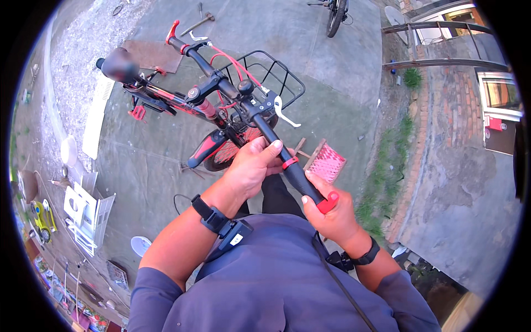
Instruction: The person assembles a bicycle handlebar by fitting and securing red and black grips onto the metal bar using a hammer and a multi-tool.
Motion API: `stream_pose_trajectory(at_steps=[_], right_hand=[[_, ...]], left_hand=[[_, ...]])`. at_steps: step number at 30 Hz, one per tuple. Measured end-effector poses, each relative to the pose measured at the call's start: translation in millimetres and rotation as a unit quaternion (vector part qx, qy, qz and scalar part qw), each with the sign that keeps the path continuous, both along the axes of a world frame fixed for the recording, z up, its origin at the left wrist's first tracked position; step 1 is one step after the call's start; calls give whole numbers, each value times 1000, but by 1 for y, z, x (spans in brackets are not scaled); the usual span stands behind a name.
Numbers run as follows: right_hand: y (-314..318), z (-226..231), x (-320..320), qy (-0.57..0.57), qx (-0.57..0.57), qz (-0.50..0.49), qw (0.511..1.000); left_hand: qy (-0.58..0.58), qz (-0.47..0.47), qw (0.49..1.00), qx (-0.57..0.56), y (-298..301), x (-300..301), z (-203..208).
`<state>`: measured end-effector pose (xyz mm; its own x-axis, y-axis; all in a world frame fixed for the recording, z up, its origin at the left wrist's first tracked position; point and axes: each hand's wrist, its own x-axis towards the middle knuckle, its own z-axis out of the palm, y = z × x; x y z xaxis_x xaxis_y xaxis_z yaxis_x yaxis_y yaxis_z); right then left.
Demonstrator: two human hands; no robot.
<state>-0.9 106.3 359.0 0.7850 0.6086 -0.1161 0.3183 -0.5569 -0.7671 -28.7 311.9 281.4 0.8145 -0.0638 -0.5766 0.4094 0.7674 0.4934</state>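
Observation:
A black and red bicycle stands before me, its handlebar [267, 130] slanting from the far left toward my body. My left hand [249, 166] is closed on the bar, thumb on top, just inboard of the red ring [290, 162] on the grip; its other fingers are partly hidden beneath. My right hand [336, 218] wraps round the black grip [303, 182] at its near end, beside the red bar end [328, 202]. A white brake lever [285, 114] juts out beyond my left hand. The far end carries another red bar end [172, 32].
A black wire basket [296, 83] is fixed at the bicycle's front. A small stool with a pink woven seat [327, 163] stands right of the bar. A hammer [198, 24] lies at the far left. White panels [83, 210] lie left; another bicycle's wheel [336, 17] shows at the top.

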Motion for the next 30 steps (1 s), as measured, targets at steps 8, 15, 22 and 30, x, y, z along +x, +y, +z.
stream_pose_trajectory(at_steps=[8, 15, 22, 30], right_hand=[[3, -5, 5, -92, -23, 47, 994], [22, -9, 15, -87, -34, 66, 993], [45, -13, 26, 27, -63, 22, 997], [62, -27, 36, 107, -53, -15, 993]], left_hand=[[-8, -7, 1000, -1, 1, -2, -3], [5, -9, 1000, -3, 9, -2, 1], [62, 15, 994, 88, 48, -2, -21], [59, 15, 989, 138, 65, -1, -29]])
